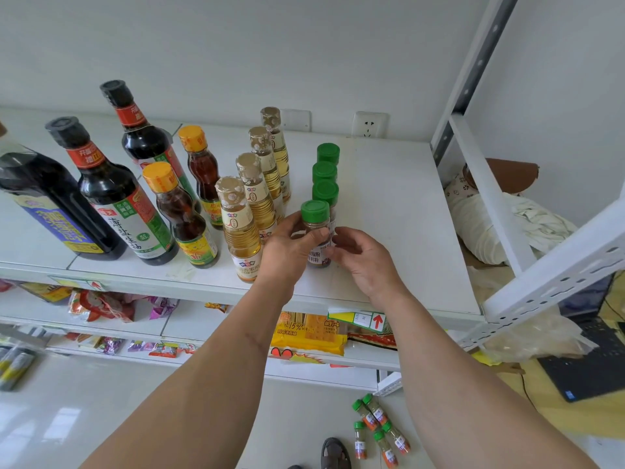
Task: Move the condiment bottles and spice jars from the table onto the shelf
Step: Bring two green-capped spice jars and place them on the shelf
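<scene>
While both hands close on it, the green-capped spice jar (316,236) stands upright at the front of the top shelf (399,211), base on or just above the board; contact cannot be confirmed. Left hand (289,248) wraps the jar from its 9 o'clock side, thumb across the glass under the cap. Right hand (363,257) sits at the jar's 3 o'clock, fingers curled, fingertips (334,240) touching the label edge.

At 12 o'clock from the held jar, three more green-capped jars (326,174) line up in a single file running back toward the wall. At 10 o'clock, four pale yellow bottles (260,191) with beige foil caps stand in a parallel row, the nearest just beside the left hand. Further round at 9 o'clock, two orange-capped amber bottles (182,214); beyond them two tall dark soy sauce bottles (111,187) with black caps, then a large dark jug (50,204) at the frame's left edge.

At 1 o'clock, a wall socket (369,125) above the shelf's back edge. White metal shelf upright (473,82) at 2 o'clock.

At 6 o'clock, lower shelves carry snack packets (309,333), yellow ones nearest. Farther down, five small green-capped spice jars (378,428) lie scattered on the pale surface, near a sandalled foot (334,455). Laptop (585,360) at 4 o'clock.
</scene>
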